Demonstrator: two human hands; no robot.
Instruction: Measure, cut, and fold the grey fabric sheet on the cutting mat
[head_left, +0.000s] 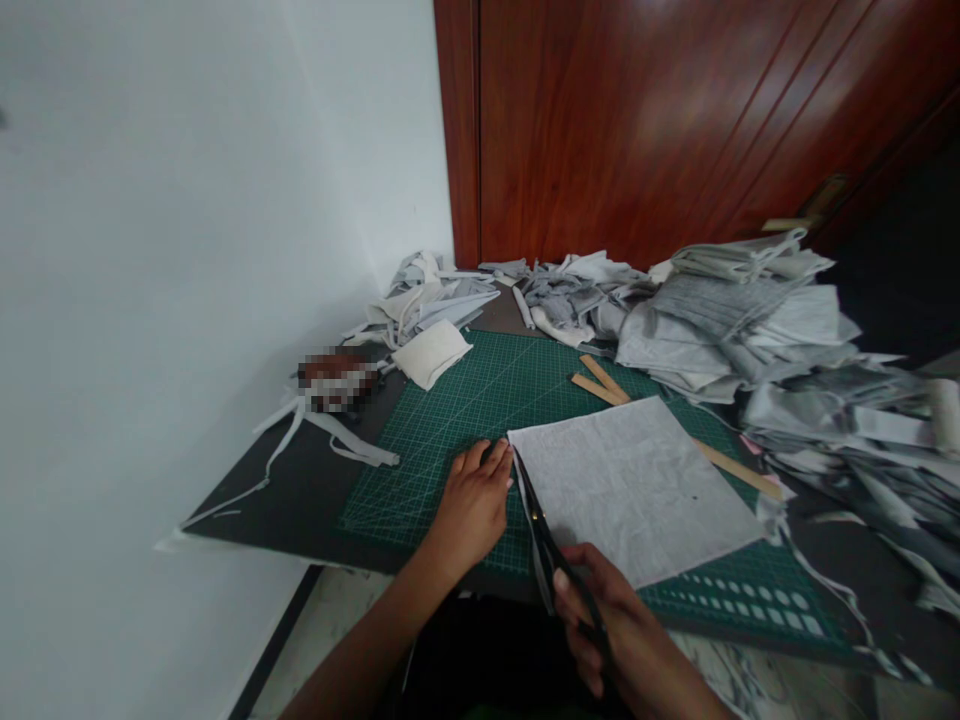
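A light grey square of cloth lies on the green cutting mat. My left hand is at its left corner, fingers close together and fingertips on the cloth's edge. In my right hand is a pair of black scissors, my fingers round the handles. Their blades run along the cloth's left edge and point toward my left fingertips. A narrow strip of fabric hangs beside the blades, partly covered by them. Whether the blades are fully closed is hard to see.
Heaps of grey fabric fill the right and back of the dark table. More pale scraps lie at the back left, near a folded cream piece. Wooden rulers lie partly under the cloth. A white wall stands left, a wooden door behind.
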